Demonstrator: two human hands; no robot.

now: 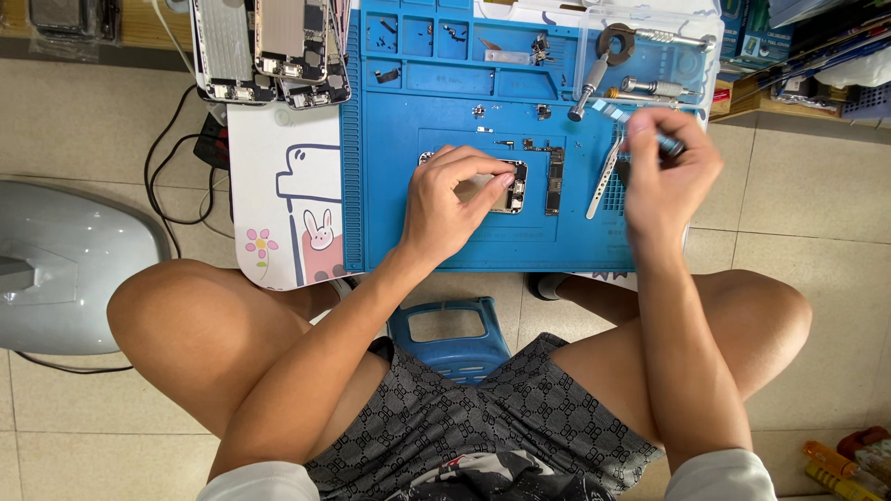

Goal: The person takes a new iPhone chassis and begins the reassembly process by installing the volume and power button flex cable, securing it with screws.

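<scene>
1. the opened phone body (509, 188) lies flat near the middle of the blue work mat (390, 213), on the low table in front of the seated person.
2. the left hand (452, 199) rests on the phone body, fingers curled and bearing down on its upper edge; it pins the shell, it does not lift it.
3. the right hand (664, 176) is raised just right of the phone, fingers closed narrowly on a slim screwdriver (670, 142); the tip is hidden behind the fingers.
4. a detached circuit board (553, 176) lies just beside the phone, tweezers (604, 174) near it, small screws (478, 111) loose above.
5. judgement: the shell looks light, thin and stiff, with exposed parts inside that seem fragile. best held by its outer metal rim, flat against the mat, keeping fingers off the inner components.
6. judgement: the mat should resist sliding; the bare metal edges may be slippery under pressure.
</scene>
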